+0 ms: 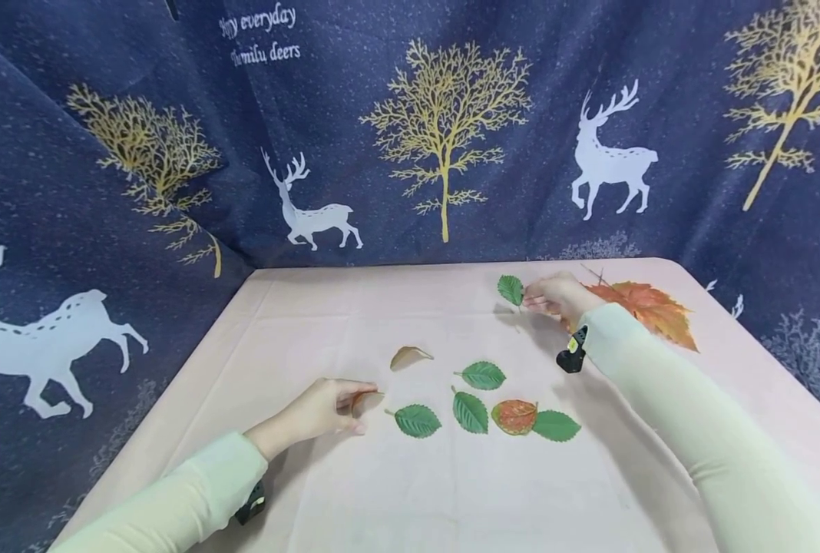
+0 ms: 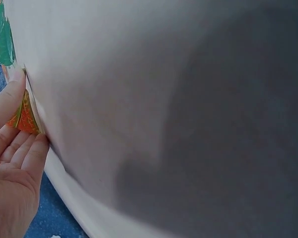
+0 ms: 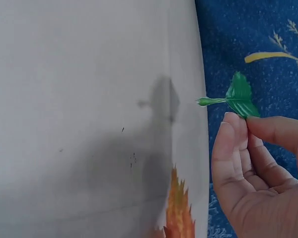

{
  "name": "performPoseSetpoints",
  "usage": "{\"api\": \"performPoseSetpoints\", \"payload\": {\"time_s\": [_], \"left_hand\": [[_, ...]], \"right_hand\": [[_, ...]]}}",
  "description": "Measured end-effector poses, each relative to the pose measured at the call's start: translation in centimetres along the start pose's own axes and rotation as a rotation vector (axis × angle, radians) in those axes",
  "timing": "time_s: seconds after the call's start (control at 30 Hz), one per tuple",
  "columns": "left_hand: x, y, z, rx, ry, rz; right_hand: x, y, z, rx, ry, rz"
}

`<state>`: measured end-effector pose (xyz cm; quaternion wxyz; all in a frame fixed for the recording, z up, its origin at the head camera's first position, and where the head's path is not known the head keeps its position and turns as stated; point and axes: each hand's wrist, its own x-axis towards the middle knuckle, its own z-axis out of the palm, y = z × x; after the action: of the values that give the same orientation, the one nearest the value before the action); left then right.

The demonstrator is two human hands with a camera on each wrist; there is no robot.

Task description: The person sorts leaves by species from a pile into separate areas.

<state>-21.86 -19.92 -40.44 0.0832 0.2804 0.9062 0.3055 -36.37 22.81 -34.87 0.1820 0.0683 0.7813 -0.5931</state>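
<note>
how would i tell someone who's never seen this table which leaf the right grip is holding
Find the pale table, then its far right part, by the large orange leaf. Just left of that is the right grip, pinching a small green leaf. Unlike the other green leaves, it is held off the table.

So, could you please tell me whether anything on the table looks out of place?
Only slightly: the red-mottled leaf touches or overlaps the green leaf on its right, whereas the three green leaves to its left lie apart. I see nothing spilled.
</note>
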Motion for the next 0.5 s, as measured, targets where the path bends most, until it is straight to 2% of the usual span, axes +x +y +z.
{"api": "performPoseSetpoints", "payload": {"time_s": [0.2,0.3,0.5], "left_hand": [[0.0,0.1,0.1,-0.012,0.007,-0.004],[-0.1,0.1,0.2,-0.023,0.009,0.004],[-0.1,0.0,0.2,-0.014,0.017,0.010]], "right_hand": [[1.2,0.5,0.7,0.095,-0.010,-0.057],[1.9,0.9,1.3,0.124,0.003,-0.043],[3.3,1.5,2.2,0.214,0.082,0.021]]}}
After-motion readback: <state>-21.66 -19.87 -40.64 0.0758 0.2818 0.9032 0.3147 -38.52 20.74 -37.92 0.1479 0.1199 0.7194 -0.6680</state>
